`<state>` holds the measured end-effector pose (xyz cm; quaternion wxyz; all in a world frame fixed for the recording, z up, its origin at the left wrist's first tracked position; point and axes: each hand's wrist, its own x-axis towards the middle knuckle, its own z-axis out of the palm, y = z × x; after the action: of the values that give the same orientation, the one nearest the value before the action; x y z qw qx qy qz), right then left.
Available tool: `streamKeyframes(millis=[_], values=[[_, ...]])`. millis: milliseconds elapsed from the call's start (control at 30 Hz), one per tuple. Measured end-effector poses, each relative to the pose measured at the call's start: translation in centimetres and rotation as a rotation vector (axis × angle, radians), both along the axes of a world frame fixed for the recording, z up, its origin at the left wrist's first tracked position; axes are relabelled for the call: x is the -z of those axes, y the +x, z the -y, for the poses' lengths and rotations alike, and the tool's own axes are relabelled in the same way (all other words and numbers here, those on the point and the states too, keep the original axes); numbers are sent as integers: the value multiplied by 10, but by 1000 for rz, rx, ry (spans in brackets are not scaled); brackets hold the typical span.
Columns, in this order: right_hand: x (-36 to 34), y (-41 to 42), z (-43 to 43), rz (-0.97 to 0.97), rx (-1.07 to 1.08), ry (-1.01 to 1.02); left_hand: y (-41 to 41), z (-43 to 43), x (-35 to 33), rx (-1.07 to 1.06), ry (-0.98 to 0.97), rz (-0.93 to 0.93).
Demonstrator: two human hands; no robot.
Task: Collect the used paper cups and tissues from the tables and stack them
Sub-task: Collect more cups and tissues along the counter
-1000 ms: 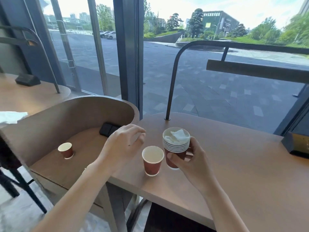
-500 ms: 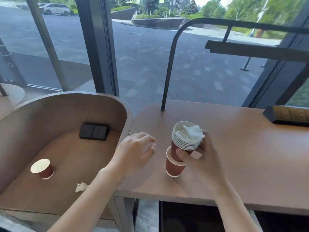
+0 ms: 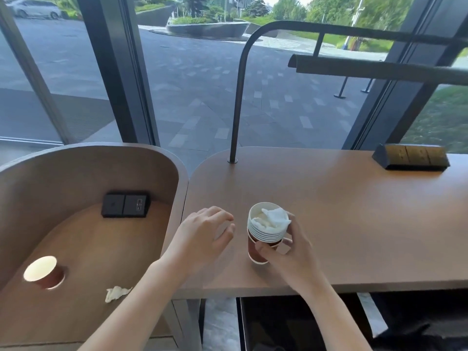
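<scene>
Tissue (image 3: 274, 218) inside cup stack (image 3: 263, 234)

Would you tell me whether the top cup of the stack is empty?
Not empty: crumpled white tissue sits in the cup stack the right hand holds.

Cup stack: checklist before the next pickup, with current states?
1. Right hand grips cup stack: ok.
2. Tissue tucked in top cup: ok.
3. Bottom cup fully seated: cannot tell.
4. Left hand holds nothing: ok.
5. Loose paper cup on left desk collected: not ok.
6. Crumpled tissue on same desk collected: not ok.
</scene>
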<state>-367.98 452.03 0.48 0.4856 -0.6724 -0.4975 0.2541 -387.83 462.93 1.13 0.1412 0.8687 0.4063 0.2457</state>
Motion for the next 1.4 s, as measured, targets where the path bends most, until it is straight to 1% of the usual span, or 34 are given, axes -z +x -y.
streamKeyframes(millis=[200,333,467,600,767,933,1200,1333,1400], values=[[9,-3,-1,-55,-48,-62,-5,10,2,-19,27,-29],[6,-8,-10,-66,-88,-25,-16,20,-9,-98,51,-27],[-2,-25,-19,-80,-210,-5,-44,40,-16,-245,36,-24],[-2,-60,-23,-101,-407,3,-90,73,-14,-395,10,-39],[-2,-137,-17,-132,-651,-16,-168,128,-13,-647,17,-60],[-13,-230,-8,-86,-855,-8,-253,178,-24,-854,31,-7],[-17,-398,6,-71,-1021,-32,-402,233,-15,-1053,32,23],[-14,-455,8,-84,-1086,-52,-456,238,-11,-1088,14,22],[-13,-476,3,-88,-1087,-54,-475,232,-9,-1090,3,13]])
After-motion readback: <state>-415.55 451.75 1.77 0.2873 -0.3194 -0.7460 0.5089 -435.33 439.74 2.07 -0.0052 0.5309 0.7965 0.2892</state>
